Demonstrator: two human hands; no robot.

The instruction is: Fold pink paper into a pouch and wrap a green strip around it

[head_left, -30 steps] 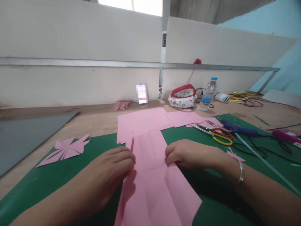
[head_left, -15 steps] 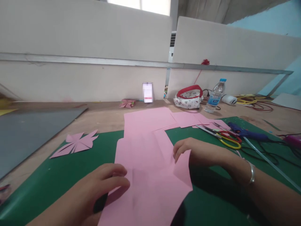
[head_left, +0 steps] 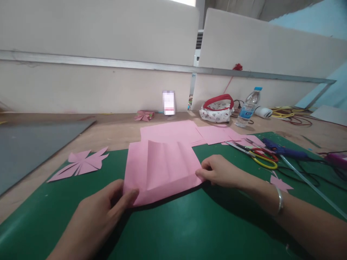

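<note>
Head view, left hand [head_left: 101, 211]: thumb and fingers pinched on the near left corner of the pink sheet [head_left: 159, 168].
Right hand [head_left: 221, 171]: fingers clamped on the sheet's right edge.
Sheet: creased, spanning both hands, lying on the green mat [head_left: 173, 227].
Beyond right hand: scissors [head_left: 255, 153], bottle [head_left: 248, 106].
Left of left hand: paper cutout [head_left: 80, 164].

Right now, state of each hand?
Left hand: pinching the near left corner of the creased pink paper sheet.
Right hand: pinching the same sheet's right edge; both hold it on the green cutting mat.
</note>
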